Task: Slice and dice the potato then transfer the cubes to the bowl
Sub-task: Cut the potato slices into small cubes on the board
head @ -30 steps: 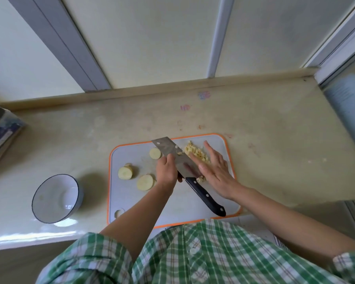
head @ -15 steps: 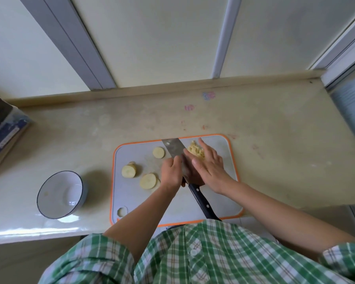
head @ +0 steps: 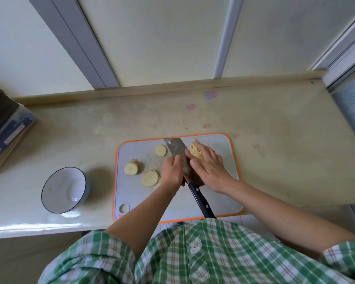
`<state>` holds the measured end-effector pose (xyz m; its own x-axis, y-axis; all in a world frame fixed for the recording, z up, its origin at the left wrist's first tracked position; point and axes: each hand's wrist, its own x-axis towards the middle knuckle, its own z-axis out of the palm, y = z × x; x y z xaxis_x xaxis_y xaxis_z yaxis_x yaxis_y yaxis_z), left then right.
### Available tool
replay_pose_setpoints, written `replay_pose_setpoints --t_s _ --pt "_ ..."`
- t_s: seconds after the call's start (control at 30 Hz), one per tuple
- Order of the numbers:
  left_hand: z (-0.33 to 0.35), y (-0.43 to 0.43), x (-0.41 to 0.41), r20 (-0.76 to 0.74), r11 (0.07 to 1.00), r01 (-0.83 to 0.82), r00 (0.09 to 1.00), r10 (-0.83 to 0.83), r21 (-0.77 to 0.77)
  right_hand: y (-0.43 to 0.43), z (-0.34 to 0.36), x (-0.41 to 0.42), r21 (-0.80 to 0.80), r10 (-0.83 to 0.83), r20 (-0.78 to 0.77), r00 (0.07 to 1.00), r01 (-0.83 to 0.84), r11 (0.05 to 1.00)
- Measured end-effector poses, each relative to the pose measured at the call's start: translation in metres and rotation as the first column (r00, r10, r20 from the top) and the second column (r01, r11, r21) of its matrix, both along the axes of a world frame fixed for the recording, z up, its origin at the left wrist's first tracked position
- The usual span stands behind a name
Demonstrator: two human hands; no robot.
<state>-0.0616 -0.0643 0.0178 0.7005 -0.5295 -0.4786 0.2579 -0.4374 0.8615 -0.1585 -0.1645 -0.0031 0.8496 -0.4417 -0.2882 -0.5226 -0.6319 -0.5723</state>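
Note:
A grey cutting board [head: 221,199] with an orange rim lies on the counter. My left hand [head: 171,171] grips the cleaver [head: 175,147] by the back of its blade, and the black handle [head: 201,201] points toward my body. My right hand [head: 208,167] lies flat with straight fingers over the pile of potato cubes [head: 194,151] and presses it against the blade's right side. Three round potato slices [head: 150,178] [head: 131,168] [head: 160,150] lie on the board left of the knife. The white bowl [head: 58,187] stands on the counter left of the board, with no cubes in it.
A dark box with a blue label [head: 6,128] sits at the counter's far left. The counter's front edge runs just below the bowl and board. Bare counter stretches behind the board and to its right, ending at a wall and window frame.
My right hand has slid left across the board and pushed the cubes up against the blade. The knife has swung so that its handle points more straight at me.

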Motion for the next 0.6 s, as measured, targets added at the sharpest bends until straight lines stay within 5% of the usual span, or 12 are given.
replay_pose_setpoints --t_s 0.1,0.23,0.37,0.5,0.6 --pt "0.000 0.001 0.001 0.010 1.000 -0.007 1.000 0.007 0.030 -0.006 0.000 -0.005 0.018 -0.128 -0.063 0.990 0.130 0.991" --pt "0.005 0.000 -0.001 0.002 1.000 -0.025 1.000 0.025 0.009 0.004 0.007 -0.009 0.069 0.029 0.086 0.996 -0.035 0.997" --pt "0.001 -0.001 0.000 0.028 0.997 -0.036 0.999 0.034 0.066 -0.002 0.005 -0.012 0.057 -0.120 -0.042 0.992 0.123 0.991" --pt "-0.001 -0.003 0.002 0.025 0.998 -0.051 0.998 0.050 0.044 0.005 0.012 -0.014 0.048 0.030 0.062 0.998 -0.033 0.998" --pt "-0.002 -0.004 0.005 0.049 0.996 -0.061 0.997 0.058 0.069 0.002 0.013 -0.015 0.020 -0.123 -0.022 0.992 0.124 0.992"
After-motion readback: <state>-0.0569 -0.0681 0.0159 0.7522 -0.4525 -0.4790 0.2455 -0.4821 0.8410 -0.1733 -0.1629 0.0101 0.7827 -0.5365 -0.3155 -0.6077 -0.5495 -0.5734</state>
